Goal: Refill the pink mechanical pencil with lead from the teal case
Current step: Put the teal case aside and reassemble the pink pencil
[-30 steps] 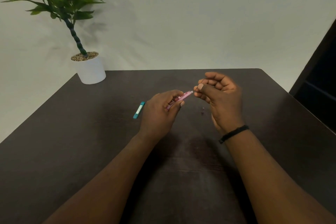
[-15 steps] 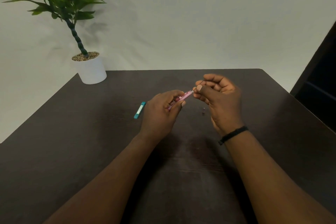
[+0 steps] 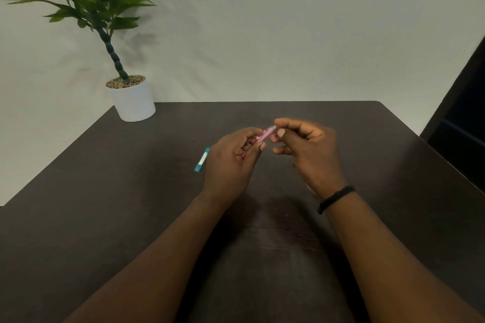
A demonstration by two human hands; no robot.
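My left hand [image 3: 231, 162] is closed around the pink mechanical pencil [image 3: 267, 132], holding it tilted with its upper end pointing up and to the right. My right hand [image 3: 312, 155] meets that upper end, thumb and forefinger pinched together right at the pencil's tip. What they pinch is too thin to make out now; a hair-thin lead showed there a second ago. The teal case [image 3: 202, 159] lies flat on the dark table [image 3: 131, 217], just left of my left hand, with nothing touching it.
A white pot with a green plant [image 3: 133, 102] stands on the table's far left corner. A dark opening [image 3: 462, 126] lies beyond the table's right edge. A black band sits on my right wrist.
My right hand has moved left and down until its pinched fingertips reach the pencil's upper end. My left hand has held the pencil nearly still. The teal case has not moved.
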